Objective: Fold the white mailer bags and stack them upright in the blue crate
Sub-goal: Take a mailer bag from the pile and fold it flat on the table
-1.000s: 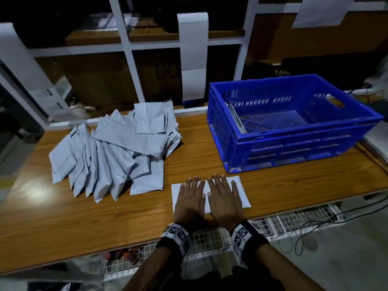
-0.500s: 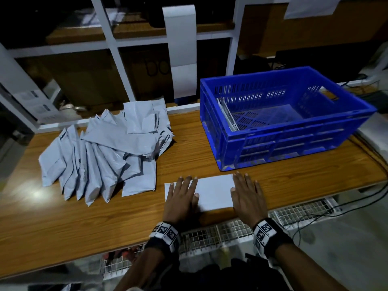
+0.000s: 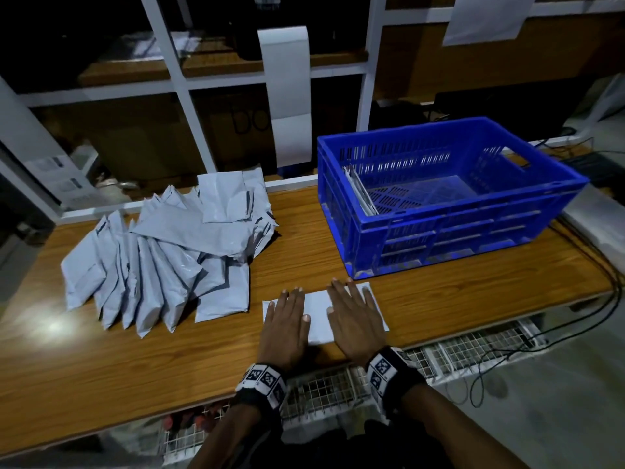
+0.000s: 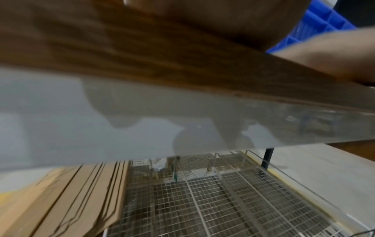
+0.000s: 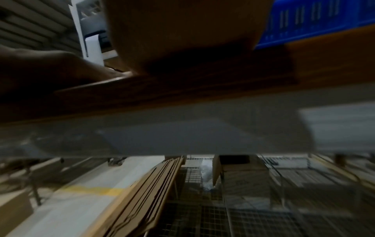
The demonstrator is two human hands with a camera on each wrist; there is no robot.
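A folded white mailer bag (image 3: pixel 319 314) lies flat near the front edge of the wooden table (image 3: pixel 456 292). My left hand (image 3: pixel 287 319) presses its left part with straight fingers. My right hand (image 3: pixel 355 316) lies flat on its right part. A spread pile of white mailer bags (image 3: pixel 162 255) covers the table's left half. The blue crate (image 3: pixel 439 198) stands at the back right, with folded bags (image 3: pixel 358 191) leaning upright against its left wall. Both wrist views are blurred and show only the table edge and the crate (image 5: pixel 314 20).
A wire-mesh shelf (image 3: pixel 324 387) runs below the table's front edge, with flat cardboard sheets (image 4: pixel 67 200) stored beside it. Black cables (image 3: pixel 575 319) hang off the right end. A white frame with paper sheets (image 3: pixel 287 93) stands behind the table.
My right hand slid out to the bag's right end half a second ago and has come back toward the middle. Both hands stay flat on the bag.
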